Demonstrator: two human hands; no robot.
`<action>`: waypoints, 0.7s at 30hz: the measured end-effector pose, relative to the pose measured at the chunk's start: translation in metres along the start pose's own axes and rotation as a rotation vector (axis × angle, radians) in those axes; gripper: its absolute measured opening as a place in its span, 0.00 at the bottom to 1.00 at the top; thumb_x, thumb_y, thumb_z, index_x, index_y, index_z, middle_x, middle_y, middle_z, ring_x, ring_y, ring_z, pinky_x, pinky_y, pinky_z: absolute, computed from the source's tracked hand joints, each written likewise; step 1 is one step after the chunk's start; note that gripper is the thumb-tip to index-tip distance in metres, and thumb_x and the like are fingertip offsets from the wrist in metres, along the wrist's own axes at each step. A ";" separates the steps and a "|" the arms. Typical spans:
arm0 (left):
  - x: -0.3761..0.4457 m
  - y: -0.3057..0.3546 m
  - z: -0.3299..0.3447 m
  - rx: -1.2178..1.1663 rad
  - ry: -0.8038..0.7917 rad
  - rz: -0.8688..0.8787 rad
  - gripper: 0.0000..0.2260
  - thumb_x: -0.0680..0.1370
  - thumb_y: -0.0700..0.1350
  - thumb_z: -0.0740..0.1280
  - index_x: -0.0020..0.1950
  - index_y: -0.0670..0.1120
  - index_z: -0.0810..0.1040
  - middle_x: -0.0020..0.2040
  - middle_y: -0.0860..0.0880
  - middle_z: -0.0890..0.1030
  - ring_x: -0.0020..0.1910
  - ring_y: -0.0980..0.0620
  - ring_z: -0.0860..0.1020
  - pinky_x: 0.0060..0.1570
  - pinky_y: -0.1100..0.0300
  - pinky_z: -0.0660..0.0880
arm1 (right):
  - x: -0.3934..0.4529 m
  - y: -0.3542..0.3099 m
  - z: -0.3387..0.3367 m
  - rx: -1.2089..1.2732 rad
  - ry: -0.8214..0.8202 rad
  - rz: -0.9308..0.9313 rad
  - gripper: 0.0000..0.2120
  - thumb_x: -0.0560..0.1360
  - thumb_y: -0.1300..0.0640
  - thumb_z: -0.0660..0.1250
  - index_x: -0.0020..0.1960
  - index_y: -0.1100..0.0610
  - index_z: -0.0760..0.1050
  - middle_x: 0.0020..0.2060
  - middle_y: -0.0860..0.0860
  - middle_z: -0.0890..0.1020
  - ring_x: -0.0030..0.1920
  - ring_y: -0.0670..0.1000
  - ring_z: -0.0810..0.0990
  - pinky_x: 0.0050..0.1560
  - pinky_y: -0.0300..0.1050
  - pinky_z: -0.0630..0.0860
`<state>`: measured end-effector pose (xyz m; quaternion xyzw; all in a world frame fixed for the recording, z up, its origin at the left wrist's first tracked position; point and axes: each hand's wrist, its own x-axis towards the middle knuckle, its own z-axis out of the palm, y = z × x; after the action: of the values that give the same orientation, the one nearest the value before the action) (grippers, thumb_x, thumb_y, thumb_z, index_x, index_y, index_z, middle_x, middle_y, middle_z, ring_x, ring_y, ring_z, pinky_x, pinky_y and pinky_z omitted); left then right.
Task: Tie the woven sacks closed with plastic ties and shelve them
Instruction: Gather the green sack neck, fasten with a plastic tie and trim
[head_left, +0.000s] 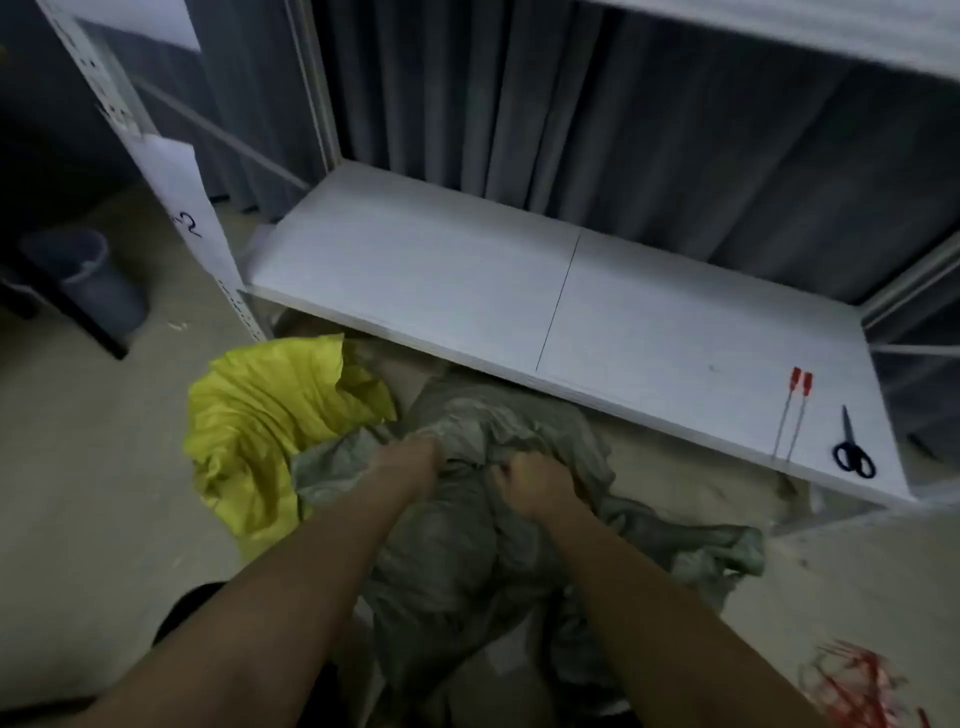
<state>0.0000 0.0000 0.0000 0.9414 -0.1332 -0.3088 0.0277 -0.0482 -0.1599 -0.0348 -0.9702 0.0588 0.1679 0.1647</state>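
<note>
Hands (410, 465) (535, 483) bunch crinkled grey woven sack (467, 561) beside yellow one (260, 426).

Shelf board (467, 270): two red-headed ties (792, 415), scissors (852, 452) | Floor (104, 493): grey sack (467, 545), yellow sack (260, 426), red tie pile (857, 686)

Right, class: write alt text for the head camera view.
Both hands, left hand and right hand, grip the bunched mouth of a grey woven sack on the floor beside a yellow sack. Two red-headed ties and scissors lie on the white shelf.
</note>
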 end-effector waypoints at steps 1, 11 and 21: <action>0.010 -0.003 0.012 0.002 0.002 -0.019 0.19 0.81 0.46 0.56 0.70 0.42 0.64 0.69 0.41 0.67 0.66 0.40 0.69 0.62 0.49 0.68 | 0.012 0.002 0.018 -0.024 0.037 -0.010 0.18 0.80 0.46 0.53 0.56 0.57 0.76 0.52 0.56 0.80 0.52 0.56 0.78 0.47 0.43 0.72; 0.092 -0.031 0.114 -0.223 0.214 -0.095 0.20 0.79 0.47 0.57 0.70 0.42 0.62 0.68 0.38 0.66 0.67 0.37 0.68 0.65 0.46 0.67 | 0.110 -0.010 0.127 -0.269 0.103 -0.125 0.31 0.78 0.47 0.58 0.76 0.57 0.51 0.74 0.55 0.62 0.75 0.55 0.55 0.74 0.56 0.40; 0.049 -0.048 0.126 -0.526 0.244 -0.126 0.42 0.74 0.61 0.65 0.77 0.51 0.43 0.77 0.38 0.46 0.76 0.38 0.49 0.73 0.45 0.54 | 0.029 -0.007 0.090 0.681 0.496 -0.075 0.14 0.67 0.65 0.67 0.31 0.51 0.65 0.28 0.46 0.70 0.31 0.48 0.69 0.35 0.42 0.64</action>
<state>-0.0255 0.0366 -0.1366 0.9385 0.0144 -0.2182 0.2672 -0.0473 -0.1247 -0.1224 -0.8729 0.1136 -0.1060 0.4626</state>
